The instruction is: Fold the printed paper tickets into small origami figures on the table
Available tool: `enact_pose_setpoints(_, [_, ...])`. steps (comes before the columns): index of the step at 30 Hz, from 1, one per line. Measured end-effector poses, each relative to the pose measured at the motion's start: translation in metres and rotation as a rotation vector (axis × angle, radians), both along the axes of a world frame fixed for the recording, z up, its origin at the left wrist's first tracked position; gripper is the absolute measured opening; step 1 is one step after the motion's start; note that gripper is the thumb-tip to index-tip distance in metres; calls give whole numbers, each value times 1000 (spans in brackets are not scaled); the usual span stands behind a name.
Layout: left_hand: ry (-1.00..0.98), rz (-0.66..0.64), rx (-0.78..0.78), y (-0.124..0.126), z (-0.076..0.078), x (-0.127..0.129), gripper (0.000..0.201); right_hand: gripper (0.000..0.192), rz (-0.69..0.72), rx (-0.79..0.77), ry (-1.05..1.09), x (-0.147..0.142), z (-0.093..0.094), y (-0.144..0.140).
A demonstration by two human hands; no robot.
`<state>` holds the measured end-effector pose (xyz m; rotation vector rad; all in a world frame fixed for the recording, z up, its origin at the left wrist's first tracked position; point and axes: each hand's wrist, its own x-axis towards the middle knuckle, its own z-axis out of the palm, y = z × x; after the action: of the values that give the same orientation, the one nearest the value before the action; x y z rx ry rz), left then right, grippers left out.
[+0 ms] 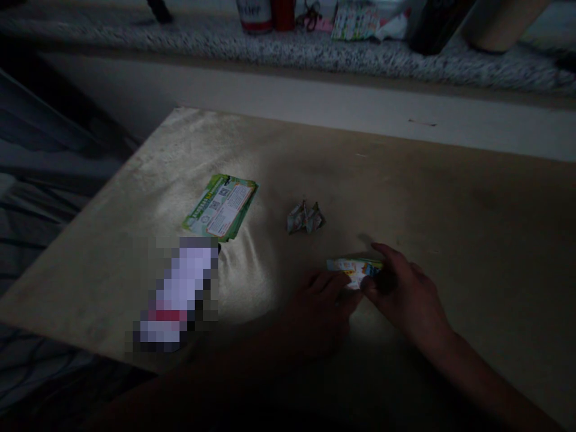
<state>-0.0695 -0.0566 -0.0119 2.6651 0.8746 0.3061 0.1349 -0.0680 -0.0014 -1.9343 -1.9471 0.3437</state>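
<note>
Both hands are at a small folded paper (352, 266), printed in white, yellow, blue and green, which is on the worktop (405, 186), well in from the far edge and well to the right of the left edge. The left hand (321, 306) is loosely curled, its fingers over the left part of the paper. The right hand (407, 294) is partly open: its thumb touches the right part of the paper, while the index finger reaches past the paper's far side. Shadow hides whether either hand pinches it.

Beyond the paper, nearer the far edge, sits a crumpled-looking folded paper shape (306, 217) with pointed tips. A stack of green leaflets (220, 207) lies toward the left edge. Just beside it, closer to the near left corner, is an oblong object (182, 288) with a pale face, blurred by pixels. Behind the worktop's far edge, a speckled stone sill (202, 42) carries a red object (284, 15) and a patterned packet (355, 21).
</note>
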Motion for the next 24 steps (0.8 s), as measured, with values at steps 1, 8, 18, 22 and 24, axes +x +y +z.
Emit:
enact_pose_setpoints(1, [-2,-1,3,0,0,0,44,59,-14,-8,-12,1,1,1])
enact_pose_setpoints(8, [28,-3,-13,0,2,1,40,49,-146,40,-33,25,5,25])
enact_pose_setpoints(18, [-93,-6,4,6,-2,1,29,42,1,-35,345,31,2,17])
enact_pose_setpoints(22, [-148,65,17,11,-6,1,25,21,59,-142,219,26,8,12])
enact_pose_setpoints(24, [-133,121,26,14,-6,2,28,15,126,-219,204,21,13,6])
